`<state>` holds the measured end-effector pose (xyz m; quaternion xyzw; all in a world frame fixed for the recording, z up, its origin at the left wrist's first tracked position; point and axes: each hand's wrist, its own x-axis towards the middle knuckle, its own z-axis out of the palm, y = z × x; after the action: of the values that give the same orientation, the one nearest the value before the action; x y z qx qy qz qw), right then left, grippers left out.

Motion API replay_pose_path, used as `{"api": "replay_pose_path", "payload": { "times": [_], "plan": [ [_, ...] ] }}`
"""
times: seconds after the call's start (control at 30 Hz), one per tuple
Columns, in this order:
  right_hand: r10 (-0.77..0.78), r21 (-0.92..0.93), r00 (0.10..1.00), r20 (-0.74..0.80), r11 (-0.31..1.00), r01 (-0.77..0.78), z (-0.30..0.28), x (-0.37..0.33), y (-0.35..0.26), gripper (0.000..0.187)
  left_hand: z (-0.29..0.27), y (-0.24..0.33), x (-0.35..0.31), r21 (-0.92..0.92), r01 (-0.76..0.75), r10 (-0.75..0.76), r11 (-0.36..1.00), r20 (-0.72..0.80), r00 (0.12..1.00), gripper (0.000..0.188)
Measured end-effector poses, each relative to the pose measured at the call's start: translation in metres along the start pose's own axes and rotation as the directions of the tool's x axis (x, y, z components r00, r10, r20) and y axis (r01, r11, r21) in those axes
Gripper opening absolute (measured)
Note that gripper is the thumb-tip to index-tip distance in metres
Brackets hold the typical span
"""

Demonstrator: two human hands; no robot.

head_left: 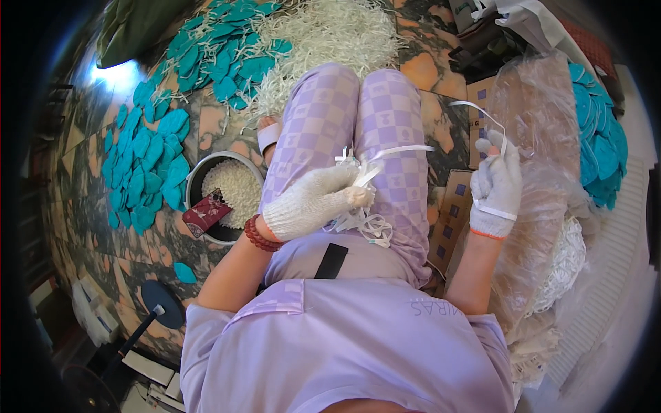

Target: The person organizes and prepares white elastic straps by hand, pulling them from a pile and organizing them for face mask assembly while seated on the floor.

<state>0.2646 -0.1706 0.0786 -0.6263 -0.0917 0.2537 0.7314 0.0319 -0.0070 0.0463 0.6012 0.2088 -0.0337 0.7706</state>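
Observation:
My left hand [320, 199], in a white knit glove, is closed over my lap around a bunch of thin white strips [368, 175]. One strip end sticks out of it to the right across my thigh, and loose curls of strip [372, 227] hang below onto my lap. Off to the right, my right hand [494, 180], gloved too, is raised beside the cardboard box. Its fingers pinch a single narrow white strip [501, 127], which arches up and leftward from the fingertips. A further piece of strip lies across that glove's cuff.
Flat teal leaf-shaped pieces [148, 162] lie heaped on the marbled floor at left, beside a metal pot [194, 180] of small white bits with a dark red packet [205, 213]. A large pile of white strips [330, 34] spreads ahead. Plastic-covered cardboard [533, 131] and more teal pieces [597, 138] stand right.

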Motion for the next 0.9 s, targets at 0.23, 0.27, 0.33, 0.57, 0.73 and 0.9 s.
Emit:
{"api": "replay_pose_path", "payload": {
  "times": [0.23, 0.27, 0.33, 0.57, 0.73, 0.9],
  "plan": [
    [-0.110, -0.541, 0.870, 0.481, 0.744, 0.393, 0.027, -0.028, 0.003, 0.032, 0.000, 0.004, 0.006, 0.083, 0.051, -0.053, 0.995, 0.029, 0.998, 0.033],
    [-0.079, -0.493, 0.862, 0.500, 0.793, 0.359, 0.039, -0.035, 0.009, 0.030, 0.002, 0.002, 0.006, 0.106, -0.007, 0.004, 0.994, 0.027, 1.000, 0.024],
    [-0.051, -0.444, 0.853, 0.520, 0.837, 0.321, 0.050, -0.042, 0.025, 0.029, 0.002, 0.004, 0.006, 0.129, -0.064, 0.061, 0.990, 0.028, 0.998, 0.017],
    [-0.122, -0.587, 0.820, 0.560, 0.639, 0.496, 0.052, -0.034, 0.029, 0.019, -0.002, -0.003, -0.001, 0.018, -0.002, 0.000, 1.000, 0.070, 0.998, 0.027],
    [0.191, -0.305, 0.957, 0.220, 0.945, -0.119, 0.038, -0.024, 0.026, 0.003, -0.005, -0.004, -0.001, -0.025, -0.004, 0.006, 1.000, 0.087, 0.996, 0.026],
    [0.375, 0.065, 0.857, 0.354, 0.904, -0.422, 0.027, -0.022, 0.026, 0.015, -0.007, 0.000, -0.002, -0.093, 0.068, -0.058, 0.993, 0.102, 0.993, 0.026]
  ]
}}
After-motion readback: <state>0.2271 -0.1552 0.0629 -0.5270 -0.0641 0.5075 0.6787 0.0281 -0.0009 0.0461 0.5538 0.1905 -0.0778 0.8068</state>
